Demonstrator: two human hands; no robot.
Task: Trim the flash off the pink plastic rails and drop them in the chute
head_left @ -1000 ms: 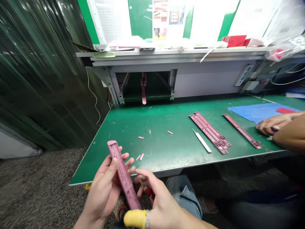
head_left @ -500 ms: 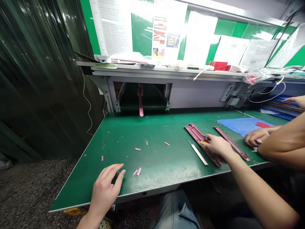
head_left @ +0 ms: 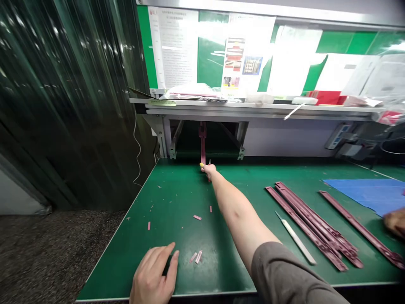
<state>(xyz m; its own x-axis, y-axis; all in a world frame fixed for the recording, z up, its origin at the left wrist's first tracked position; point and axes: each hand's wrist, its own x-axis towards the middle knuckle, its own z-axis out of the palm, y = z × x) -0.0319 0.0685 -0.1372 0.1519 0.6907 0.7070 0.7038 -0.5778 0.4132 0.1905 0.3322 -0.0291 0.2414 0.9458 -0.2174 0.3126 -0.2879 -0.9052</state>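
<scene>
My right hand (head_left: 209, 169) is stretched far across the bench, its fingers closed at the near end of a long pink plastic part (head_left: 203, 145). That part lies lengthwise on the dark conveyor belt (head_left: 186, 147) and sticks out toward me. Something yellow (head_left: 201, 164) shows at the fingertips, and a small pointed thing juts up beside the hand; I cannot make out what either is. Near the front edge, my left hand (head_left: 155, 272) lies with thumb and fingers apart, holding nothing visible. Small pink pieces (head_left: 198, 256) lie just to its right.
Several long pink parts (head_left: 310, 223) lie side by side on the green bench (head_left: 240, 253), with a white-handled pointed tool (head_left: 295, 238) beside them. Another person's hand (head_left: 395, 221) is at the right edge near a blue sheet (head_left: 370, 194). A shelf (head_left: 268, 107) overhangs the back.
My right hand has left the pink parts at the right and reached forward and left to the part on the conveyor. The view has turned right-to-left. My left hand stays near the front edge.
</scene>
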